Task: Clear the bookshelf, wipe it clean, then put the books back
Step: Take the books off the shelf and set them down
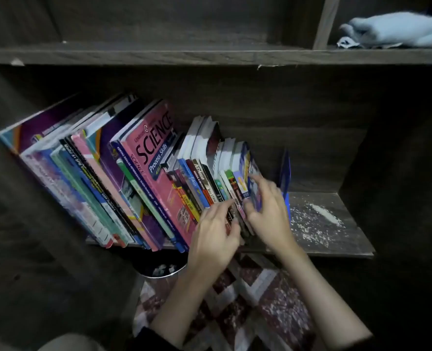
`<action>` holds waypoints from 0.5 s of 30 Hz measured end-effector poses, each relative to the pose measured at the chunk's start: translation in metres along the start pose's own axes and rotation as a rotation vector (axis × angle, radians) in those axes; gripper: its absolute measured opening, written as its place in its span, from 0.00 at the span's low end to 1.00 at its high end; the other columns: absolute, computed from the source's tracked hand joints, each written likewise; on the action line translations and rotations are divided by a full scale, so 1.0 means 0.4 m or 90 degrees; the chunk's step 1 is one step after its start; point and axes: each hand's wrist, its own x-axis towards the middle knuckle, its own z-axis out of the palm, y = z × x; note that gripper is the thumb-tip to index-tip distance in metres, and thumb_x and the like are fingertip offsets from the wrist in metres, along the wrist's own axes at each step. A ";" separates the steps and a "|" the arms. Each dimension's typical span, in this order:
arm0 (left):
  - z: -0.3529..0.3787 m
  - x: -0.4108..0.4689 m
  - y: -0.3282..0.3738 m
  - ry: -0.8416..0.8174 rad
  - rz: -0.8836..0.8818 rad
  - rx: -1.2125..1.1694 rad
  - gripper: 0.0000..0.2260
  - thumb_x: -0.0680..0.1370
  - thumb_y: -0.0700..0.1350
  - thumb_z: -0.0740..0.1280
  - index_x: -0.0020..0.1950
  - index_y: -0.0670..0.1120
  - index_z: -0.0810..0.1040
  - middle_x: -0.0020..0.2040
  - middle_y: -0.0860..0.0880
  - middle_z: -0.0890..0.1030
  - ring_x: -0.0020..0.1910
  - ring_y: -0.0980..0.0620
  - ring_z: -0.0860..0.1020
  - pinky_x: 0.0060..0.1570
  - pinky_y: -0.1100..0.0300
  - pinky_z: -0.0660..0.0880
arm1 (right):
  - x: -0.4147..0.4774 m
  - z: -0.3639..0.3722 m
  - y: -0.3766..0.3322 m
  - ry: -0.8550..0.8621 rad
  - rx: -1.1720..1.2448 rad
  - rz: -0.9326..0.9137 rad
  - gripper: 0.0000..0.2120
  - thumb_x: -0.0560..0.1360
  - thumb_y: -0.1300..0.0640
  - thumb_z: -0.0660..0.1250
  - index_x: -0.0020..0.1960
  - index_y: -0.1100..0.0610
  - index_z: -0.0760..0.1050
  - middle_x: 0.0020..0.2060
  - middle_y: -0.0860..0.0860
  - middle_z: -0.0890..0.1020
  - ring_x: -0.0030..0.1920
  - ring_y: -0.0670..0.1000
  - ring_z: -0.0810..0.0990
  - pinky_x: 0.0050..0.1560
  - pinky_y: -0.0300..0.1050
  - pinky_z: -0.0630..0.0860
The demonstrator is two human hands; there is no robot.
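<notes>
step: clearing, barely begun; books (144,173) lean along the shelf (346,245) | right hand (268,209) pinches the end book (256,196); left hand (213,239) touches neighbouring spines, grasp unclear | next: draw that book out, steadying the row; white crumbs (316,219) await the cloth (397,29)

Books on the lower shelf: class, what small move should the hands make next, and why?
Probably pull the rightmost small books out toward the body. The right hand grips them, the left hand touches neighbouring spines, and the whole row stands on the shelf, where white crumbs beside it await wiping.
</notes>
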 end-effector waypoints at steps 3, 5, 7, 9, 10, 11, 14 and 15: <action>-0.001 0.022 -0.012 0.039 0.017 -0.013 0.20 0.81 0.45 0.60 0.73 0.49 0.66 0.69 0.52 0.71 0.68 0.54 0.67 0.65 0.63 0.61 | 0.070 -0.008 -0.008 -0.060 -0.091 -0.063 0.35 0.72 0.61 0.67 0.75 0.46 0.59 0.68 0.53 0.68 0.66 0.54 0.65 0.63 0.49 0.64; 0.002 0.032 -0.021 0.049 0.041 -0.021 0.19 0.80 0.44 0.61 0.72 0.49 0.68 0.66 0.51 0.73 0.66 0.53 0.69 0.64 0.60 0.64 | 0.112 -0.009 -0.015 -0.142 -0.116 -0.080 0.40 0.71 0.60 0.66 0.75 0.39 0.52 0.71 0.54 0.64 0.69 0.56 0.64 0.65 0.53 0.66; 0.009 0.036 -0.034 0.052 0.054 -0.027 0.19 0.80 0.44 0.61 0.71 0.49 0.68 0.64 0.51 0.74 0.64 0.53 0.70 0.63 0.59 0.67 | 0.127 -0.002 -0.013 -0.210 -0.114 -0.076 0.44 0.70 0.61 0.66 0.74 0.34 0.47 0.73 0.55 0.61 0.71 0.58 0.62 0.67 0.57 0.66; 0.008 0.039 -0.041 0.056 0.075 -0.024 0.19 0.81 0.44 0.61 0.72 0.48 0.67 0.64 0.52 0.74 0.63 0.54 0.70 0.64 0.55 0.68 | 0.139 -0.001 -0.012 -0.227 -0.104 -0.078 0.46 0.70 0.61 0.67 0.74 0.33 0.44 0.72 0.55 0.62 0.71 0.57 0.62 0.66 0.58 0.66; 0.007 0.038 -0.044 0.052 0.078 -0.022 0.20 0.81 0.45 0.61 0.73 0.49 0.66 0.64 0.52 0.73 0.63 0.54 0.70 0.65 0.54 0.68 | 0.144 -0.002 -0.010 -0.222 -0.094 -0.081 0.46 0.70 0.61 0.67 0.74 0.33 0.44 0.71 0.55 0.63 0.69 0.57 0.63 0.65 0.57 0.66; 0.005 0.038 -0.043 0.047 0.078 -0.022 0.21 0.81 0.45 0.60 0.74 0.49 0.64 0.65 0.52 0.73 0.64 0.54 0.69 0.65 0.54 0.68 | 0.145 -0.004 -0.010 -0.220 -0.084 -0.085 0.47 0.70 0.62 0.67 0.75 0.34 0.44 0.69 0.54 0.65 0.68 0.56 0.64 0.64 0.56 0.67; 0.000 0.040 -0.041 0.074 0.100 0.009 0.21 0.81 0.45 0.59 0.74 0.49 0.64 0.61 0.51 0.73 0.61 0.55 0.69 0.57 0.59 0.69 | 0.130 -0.008 -0.002 -0.226 -0.032 -0.085 0.47 0.70 0.64 0.67 0.76 0.38 0.45 0.67 0.54 0.66 0.68 0.54 0.65 0.65 0.53 0.66; -0.002 0.044 -0.040 0.104 0.118 0.046 0.20 0.80 0.45 0.58 0.72 0.47 0.67 0.57 0.50 0.74 0.58 0.55 0.68 0.51 0.60 0.70 | 0.123 -0.008 0.002 -0.223 -0.014 -0.079 0.46 0.70 0.65 0.68 0.77 0.39 0.47 0.69 0.54 0.66 0.70 0.53 0.64 0.67 0.52 0.65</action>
